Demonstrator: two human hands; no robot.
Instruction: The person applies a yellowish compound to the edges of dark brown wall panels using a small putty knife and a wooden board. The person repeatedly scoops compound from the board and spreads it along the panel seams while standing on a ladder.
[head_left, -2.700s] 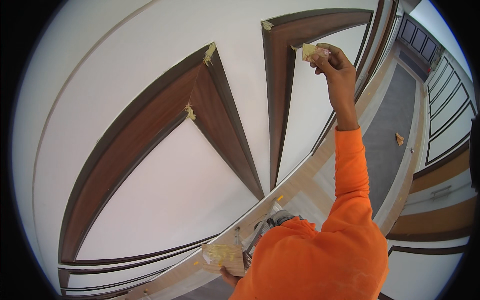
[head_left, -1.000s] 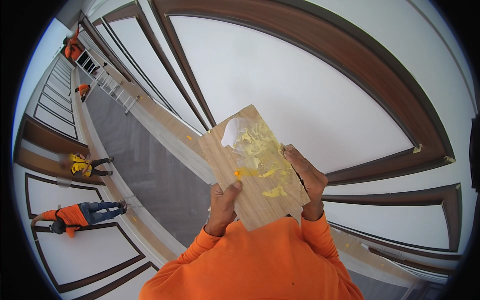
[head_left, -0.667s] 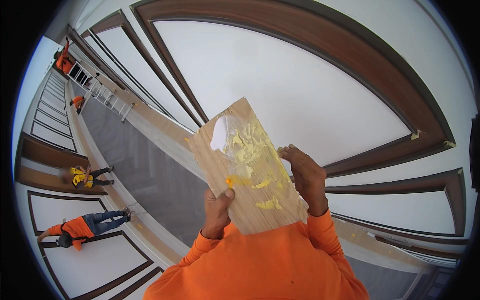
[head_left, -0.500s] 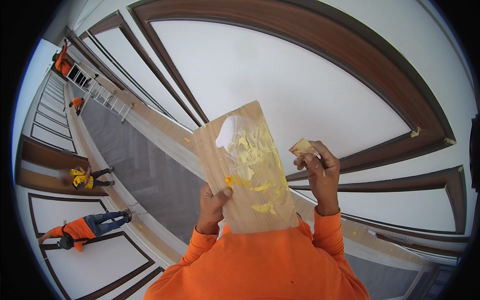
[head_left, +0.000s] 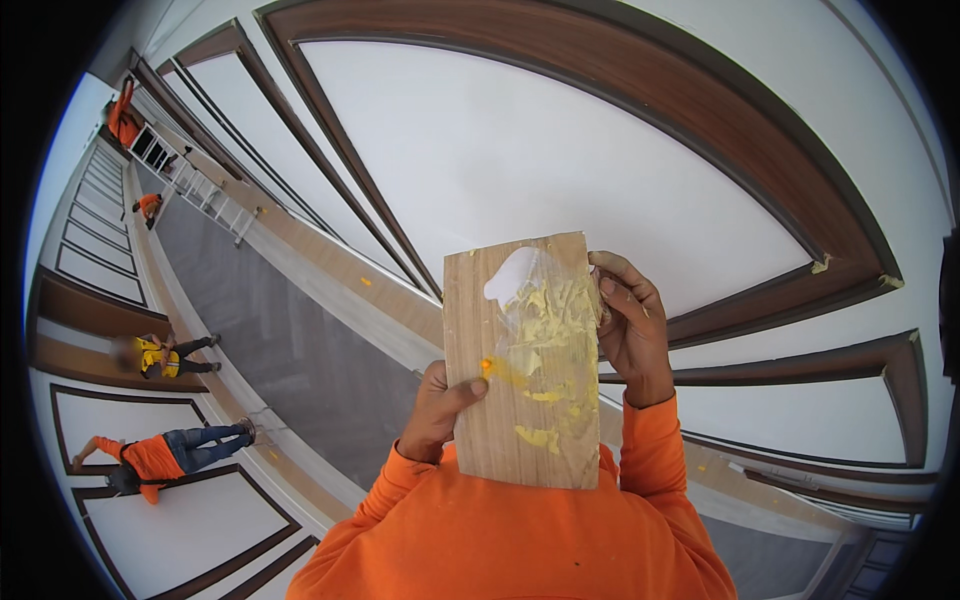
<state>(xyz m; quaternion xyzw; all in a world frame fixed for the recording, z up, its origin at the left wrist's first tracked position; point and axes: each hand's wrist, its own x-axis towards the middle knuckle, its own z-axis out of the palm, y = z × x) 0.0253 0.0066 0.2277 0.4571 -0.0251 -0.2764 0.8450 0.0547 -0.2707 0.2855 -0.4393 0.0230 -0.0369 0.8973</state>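
Yellow paste (head_left: 546, 328) faces you, likely for reach, as your left hand (head_left: 440, 408) pinches the wooden board (head_left: 468, 312); what your right hand (head_left: 636, 318) grips, I cannot tell.

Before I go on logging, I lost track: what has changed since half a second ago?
The right hand, then apart from the board, is now at its right edge; the small piece it pinched can't be clearly made out. The board turned clockwise and shifted right. Unchanged: the left hand grips its left edge; yellow paste remains on it.
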